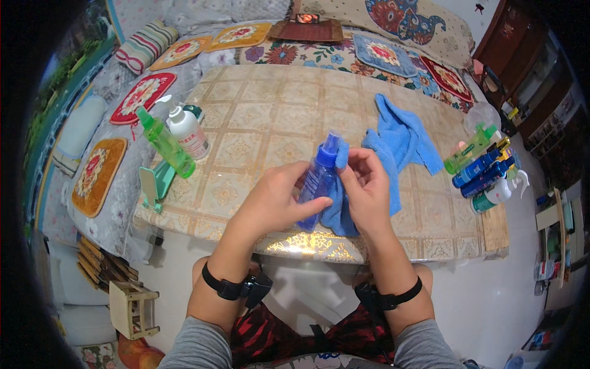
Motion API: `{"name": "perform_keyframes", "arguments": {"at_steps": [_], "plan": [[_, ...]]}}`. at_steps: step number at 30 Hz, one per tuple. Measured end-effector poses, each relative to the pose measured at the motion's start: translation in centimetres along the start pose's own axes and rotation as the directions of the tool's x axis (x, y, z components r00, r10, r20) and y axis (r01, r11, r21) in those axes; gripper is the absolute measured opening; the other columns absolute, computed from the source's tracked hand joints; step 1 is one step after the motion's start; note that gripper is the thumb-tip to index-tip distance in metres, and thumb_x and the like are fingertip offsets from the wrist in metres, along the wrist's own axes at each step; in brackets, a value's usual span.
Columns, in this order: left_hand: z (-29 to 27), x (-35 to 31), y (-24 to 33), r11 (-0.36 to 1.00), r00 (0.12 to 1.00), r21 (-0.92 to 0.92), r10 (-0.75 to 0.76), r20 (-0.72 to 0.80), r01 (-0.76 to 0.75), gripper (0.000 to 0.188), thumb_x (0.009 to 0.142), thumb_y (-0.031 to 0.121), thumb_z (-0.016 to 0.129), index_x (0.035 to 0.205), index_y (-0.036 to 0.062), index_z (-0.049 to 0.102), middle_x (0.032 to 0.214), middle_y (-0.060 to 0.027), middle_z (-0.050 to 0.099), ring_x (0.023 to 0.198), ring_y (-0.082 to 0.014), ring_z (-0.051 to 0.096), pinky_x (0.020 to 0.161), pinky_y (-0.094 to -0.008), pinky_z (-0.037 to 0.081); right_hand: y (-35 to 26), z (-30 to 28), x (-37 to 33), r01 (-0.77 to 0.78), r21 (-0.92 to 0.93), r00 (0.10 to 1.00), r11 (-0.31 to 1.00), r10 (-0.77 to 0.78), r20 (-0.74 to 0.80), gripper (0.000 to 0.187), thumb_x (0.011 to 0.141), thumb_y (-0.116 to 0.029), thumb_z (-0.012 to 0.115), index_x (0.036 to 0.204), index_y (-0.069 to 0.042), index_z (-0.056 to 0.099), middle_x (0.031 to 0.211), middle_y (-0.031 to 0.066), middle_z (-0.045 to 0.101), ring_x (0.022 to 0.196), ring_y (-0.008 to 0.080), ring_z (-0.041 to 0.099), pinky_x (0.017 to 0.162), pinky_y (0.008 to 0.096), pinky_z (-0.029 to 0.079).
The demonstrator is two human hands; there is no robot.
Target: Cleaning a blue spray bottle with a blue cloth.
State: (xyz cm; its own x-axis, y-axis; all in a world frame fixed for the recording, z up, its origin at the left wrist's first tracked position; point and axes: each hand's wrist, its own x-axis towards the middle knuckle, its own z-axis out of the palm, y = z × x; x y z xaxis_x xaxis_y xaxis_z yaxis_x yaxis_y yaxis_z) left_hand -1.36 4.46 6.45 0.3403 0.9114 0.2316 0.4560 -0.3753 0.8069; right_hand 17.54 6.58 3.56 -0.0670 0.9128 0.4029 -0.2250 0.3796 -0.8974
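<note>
A translucent blue spray bottle (319, 178) stands upright, slightly tilted, over the near edge of the table. My left hand (276, 198) is wrapped round its body, thumb across the front. Beside the bottle's neck, my right hand (369, 181) pinches a fold of a blue cloth (396, 138) against it. The rest of that cloth spreads over the table to the right and hangs below my right hand. Part of the bottle's lower body is hidden behind my left thumb.
At the table's left stand a green spray bottle (166, 144), a white pump bottle (189, 132) and a green phone stand (157, 184). Several bottles, including a blue one (478, 167), group at the right edge. A patterned cloth (270, 123) covers the table; a wooden stool (134, 307) sits lower left.
</note>
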Motion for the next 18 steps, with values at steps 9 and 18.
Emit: {"name": "perform_keyframes", "arguments": {"at_steps": [9, 18], "plan": [[0.4, -0.3, 0.1, 0.997, 0.998, 0.071, 0.019, -0.056, -0.015, 0.052, 0.08, 0.022, 0.084, 0.118, -0.0056, 0.063, 0.094, -0.0138, 0.071, 0.078, -0.0167, 0.069, 0.064, -0.0321, 0.058, -2.2, 1.0, -0.3, 0.079, -0.041, 0.994, 0.996, -0.082, -0.07, 0.022, 0.092, 0.001, 0.066, 0.113, -0.002, 0.061, 0.113, 0.0083, 0.06, 0.102, 0.0156, 0.06, 0.089, 0.0296, 0.049], [0.6, -0.2, 0.5, 0.998, 0.991, 0.063, 0.023, -0.134, -0.015, 0.038, 0.075, 0.026, 0.078, 0.096, -0.0026, 0.062, 0.08, -0.0214, 0.065, 0.074, -0.0383, 0.066, 0.066, -0.0428, 0.052, -3.3, 1.9, -0.6, 0.432, -0.596, 0.891, 0.676, -0.421, 0.168, 0.021, 0.081, -0.003, 0.076, 0.1, -0.002, 0.068, 0.1, 0.0151, 0.055, 0.09, 0.029, 0.059, 0.077, 0.0361, 0.051]]}}
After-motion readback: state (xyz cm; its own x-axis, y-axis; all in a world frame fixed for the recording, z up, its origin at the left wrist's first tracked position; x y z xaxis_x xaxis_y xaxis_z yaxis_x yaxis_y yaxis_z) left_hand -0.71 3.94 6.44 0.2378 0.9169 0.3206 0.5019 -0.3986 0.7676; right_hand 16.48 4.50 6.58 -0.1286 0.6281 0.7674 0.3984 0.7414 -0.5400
